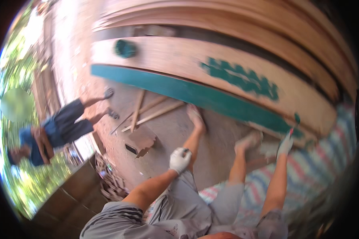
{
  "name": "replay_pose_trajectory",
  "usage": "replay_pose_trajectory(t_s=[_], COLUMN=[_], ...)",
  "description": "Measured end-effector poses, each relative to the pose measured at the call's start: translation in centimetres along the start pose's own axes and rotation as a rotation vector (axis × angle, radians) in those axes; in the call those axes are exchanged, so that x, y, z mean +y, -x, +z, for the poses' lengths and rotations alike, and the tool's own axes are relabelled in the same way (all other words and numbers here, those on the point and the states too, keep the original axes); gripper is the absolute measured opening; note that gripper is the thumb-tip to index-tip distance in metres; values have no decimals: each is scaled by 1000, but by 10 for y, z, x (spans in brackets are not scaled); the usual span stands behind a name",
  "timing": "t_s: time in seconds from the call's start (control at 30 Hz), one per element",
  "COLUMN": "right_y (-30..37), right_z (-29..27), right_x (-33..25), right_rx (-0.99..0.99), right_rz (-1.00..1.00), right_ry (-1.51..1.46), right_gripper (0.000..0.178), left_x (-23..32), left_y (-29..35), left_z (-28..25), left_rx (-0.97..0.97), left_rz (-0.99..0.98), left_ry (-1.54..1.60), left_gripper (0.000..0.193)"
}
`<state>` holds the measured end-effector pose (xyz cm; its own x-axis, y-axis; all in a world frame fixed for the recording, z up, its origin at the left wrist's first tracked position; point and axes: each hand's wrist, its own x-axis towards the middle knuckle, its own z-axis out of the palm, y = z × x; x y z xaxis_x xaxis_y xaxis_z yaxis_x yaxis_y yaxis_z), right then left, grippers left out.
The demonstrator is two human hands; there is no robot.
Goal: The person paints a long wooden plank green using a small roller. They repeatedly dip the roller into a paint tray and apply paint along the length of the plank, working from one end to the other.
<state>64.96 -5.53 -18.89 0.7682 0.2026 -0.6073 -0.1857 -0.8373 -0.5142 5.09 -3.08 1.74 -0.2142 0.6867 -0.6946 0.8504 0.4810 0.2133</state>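
While right hand [285, 145] clamps brush [291, 130] at four o'clock, left hand [180, 160] at six, closure can't be told; green-streaked plank [219, 71] at one.

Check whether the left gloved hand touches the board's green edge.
Apart. The head view shows the left hand near the person's left leg, with floor visible between it and the green edge.
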Motion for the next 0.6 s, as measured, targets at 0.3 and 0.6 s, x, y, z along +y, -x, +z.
replay_pose_trajectory(t_s=[0.3,0.6], right_y=[271,277], right_z=[379,513], right_x=[-209,-286], right_rx=[-567,-562], right_rz=[-836,-955], right_ry=[793,1234], right_gripper=[49,51], left_x=[-38,-65], left_y=[-19,-54], left_z=[-39,-62], left_rx=[25,44], left_rz=[-138,-234], left_ry=[270,512], left_gripper=[31,28])
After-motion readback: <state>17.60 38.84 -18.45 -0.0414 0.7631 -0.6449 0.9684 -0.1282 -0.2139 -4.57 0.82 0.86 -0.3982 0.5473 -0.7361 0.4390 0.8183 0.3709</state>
